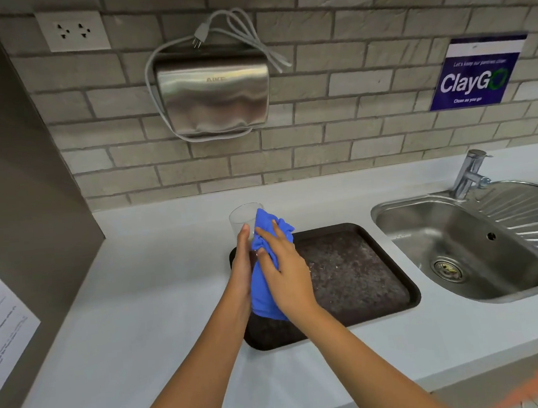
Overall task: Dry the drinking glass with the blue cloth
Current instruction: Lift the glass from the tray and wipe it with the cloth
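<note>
The left hand (242, 267) wraps the lower body of the drinking glass (245, 220), thumb up along its near side, the other fingers hidden behind it. The right hand (286, 273) lies flat over the blue cloth (268, 287), fingers slightly spread and pressing the cloth against the glass's right side; the cloth bunches over the rim at 1 o'clock and hangs down between the palms. The glass is tilted away from the person, its mouth toward 12 o'clock, held above the far left corner of the dark tray (357, 280).

The tray sits on the white counter (146, 297), its right edge near the steel sink (457, 247) at 3 o'clock, with a strip of counter between them. Bare counter runs toward 9 o'clock as far as a grey side wall (25, 190), and toward 6 o'clock to the counter's front edge. A tap (469, 173) stands at the sink's back rim.

On the brick wall at 12 o'clock hangs a metal hand dryer (214, 95), its brand lettering too faint to read. At 2 o'clock a blue sign (476, 74) reads "ClayGo" and "Clean as you go".
</note>
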